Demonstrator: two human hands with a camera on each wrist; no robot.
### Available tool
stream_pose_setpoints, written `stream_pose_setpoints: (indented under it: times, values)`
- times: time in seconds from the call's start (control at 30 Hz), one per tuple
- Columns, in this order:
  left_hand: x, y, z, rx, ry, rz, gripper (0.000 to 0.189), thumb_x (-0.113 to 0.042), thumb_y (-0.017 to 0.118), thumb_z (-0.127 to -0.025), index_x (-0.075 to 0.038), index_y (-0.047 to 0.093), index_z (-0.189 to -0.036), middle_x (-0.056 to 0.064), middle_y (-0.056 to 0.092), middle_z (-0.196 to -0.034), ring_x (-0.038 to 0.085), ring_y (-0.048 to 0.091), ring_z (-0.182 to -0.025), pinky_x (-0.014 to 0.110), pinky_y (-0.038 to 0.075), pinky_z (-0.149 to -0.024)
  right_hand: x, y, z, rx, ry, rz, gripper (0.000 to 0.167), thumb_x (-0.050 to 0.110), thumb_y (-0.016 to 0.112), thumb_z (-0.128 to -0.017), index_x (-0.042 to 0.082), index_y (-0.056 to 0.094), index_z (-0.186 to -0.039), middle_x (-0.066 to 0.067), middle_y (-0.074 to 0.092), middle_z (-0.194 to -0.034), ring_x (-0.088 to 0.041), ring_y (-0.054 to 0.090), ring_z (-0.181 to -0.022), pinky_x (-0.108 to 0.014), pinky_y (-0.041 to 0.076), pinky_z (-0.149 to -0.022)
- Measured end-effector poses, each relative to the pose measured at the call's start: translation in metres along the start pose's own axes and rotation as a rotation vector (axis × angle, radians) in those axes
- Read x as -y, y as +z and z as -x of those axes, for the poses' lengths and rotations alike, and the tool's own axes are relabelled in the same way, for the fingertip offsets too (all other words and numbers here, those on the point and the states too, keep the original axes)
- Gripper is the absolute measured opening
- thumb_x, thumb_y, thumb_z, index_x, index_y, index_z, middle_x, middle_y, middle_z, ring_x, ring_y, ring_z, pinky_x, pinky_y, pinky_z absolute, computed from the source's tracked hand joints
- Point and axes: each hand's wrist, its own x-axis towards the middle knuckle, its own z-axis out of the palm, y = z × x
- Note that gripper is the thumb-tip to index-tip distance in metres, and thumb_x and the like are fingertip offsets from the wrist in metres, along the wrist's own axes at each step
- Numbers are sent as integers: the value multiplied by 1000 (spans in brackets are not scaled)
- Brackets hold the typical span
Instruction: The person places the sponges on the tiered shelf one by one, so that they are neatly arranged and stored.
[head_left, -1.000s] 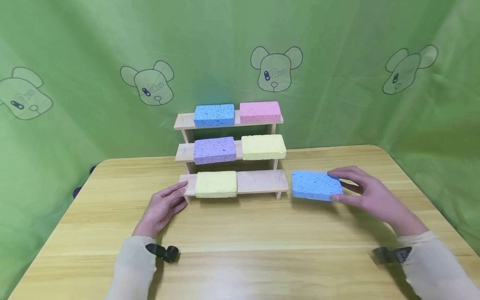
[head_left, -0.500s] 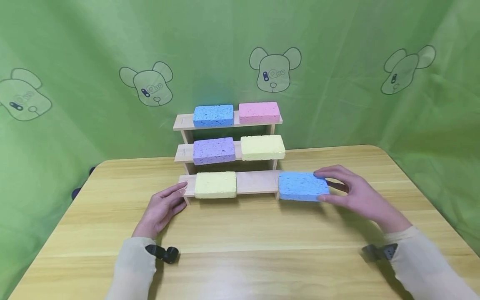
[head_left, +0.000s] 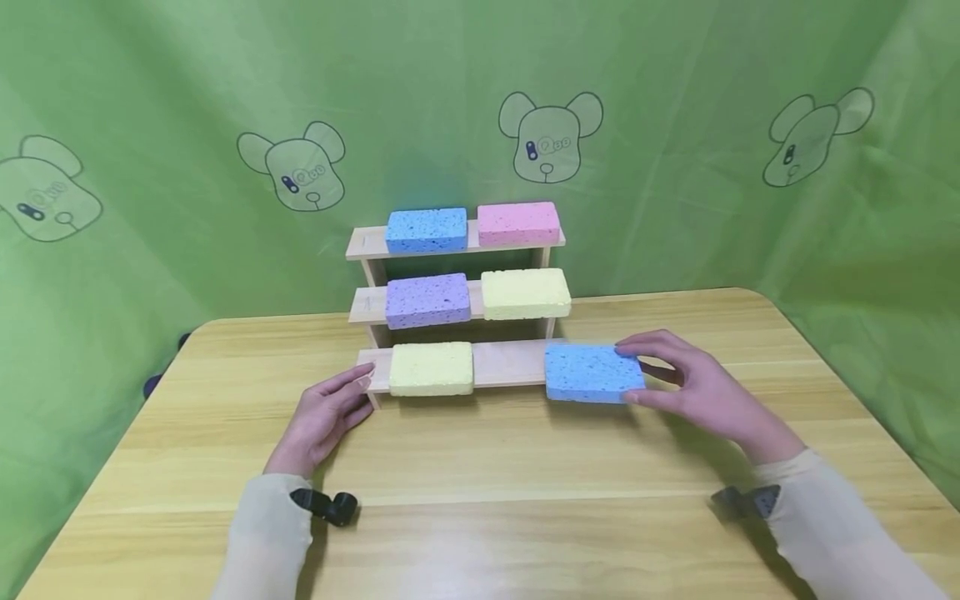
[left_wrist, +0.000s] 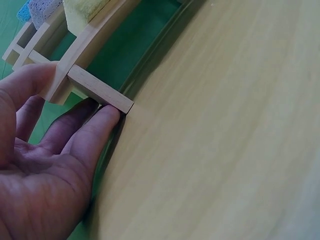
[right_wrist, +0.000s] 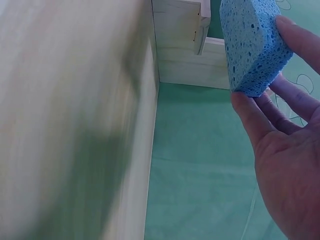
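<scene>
A blue sponge (head_left: 592, 372) is pinched between the thumb and fingers of my right hand (head_left: 693, 387), by its right end. It overlaps the right end of the bottom tier of a three-tier wooden stand (head_left: 510, 364); the right wrist view shows its pitted side (right_wrist: 252, 47) above the table. My left hand (head_left: 324, 421) grips the left end of that bottom tier, its fingers against the stand's leg (left_wrist: 100, 90). A pale yellow sponge (head_left: 431, 369) lies on the bottom tier, left of the blue one.
On the middle tier lie a purple sponge (head_left: 428, 301) and another pale yellow sponge (head_left: 526, 294). The top tier bears a second blue sponge (head_left: 427, 231) and a pink sponge (head_left: 518, 223). A green curtain (head_left: 637, 233) hangs behind the wooden table (head_left: 465, 467).
My right hand has moved left with the blue sponge, from beside the stand to over the bottom tier's right end. The left hand has stayed at the stand.
</scene>
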Motion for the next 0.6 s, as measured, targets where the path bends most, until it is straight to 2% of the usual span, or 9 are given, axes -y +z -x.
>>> stream_pose_setpoints:
  times: [0.2,0.33,0.5,0.6]
  values:
    - [0,-1,1,3,0,-4,33,-6,66,-94,-7,65,-127,20,39,-150,24,60,-115,39,49,-100,3,4,-4,-11,8,-30,54,2,81,-80,1,59,-130,-9,51,-132,-10,48,-122,-21,40,-103]
    - [0,-1,1,0,-1,-5,35,-6,65,-94,-5,62,-130,19,39,-149,24,59,-116,39,49,-100,3,9,-8,0,19,-58,56,4,80,-81,1,57,-131,-9,50,-133,-16,48,-124,-22,40,-104]
    - [0,0,1,4,-12,-17,41,-7,65,-94,-2,57,-134,18,39,-150,25,58,-118,38,49,-100,1,16,-12,20,21,-16,57,10,81,-82,2,57,-133,-9,49,-135,-27,46,-127,-21,40,-103]
    - [-1,0,1,4,-11,-24,43,-7,65,-95,0,54,-136,18,39,-150,25,58,-119,38,49,-100,1,18,-13,23,16,7,58,13,81,-82,4,57,-134,-8,48,-137,-28,45,-128,-22,39,-104]
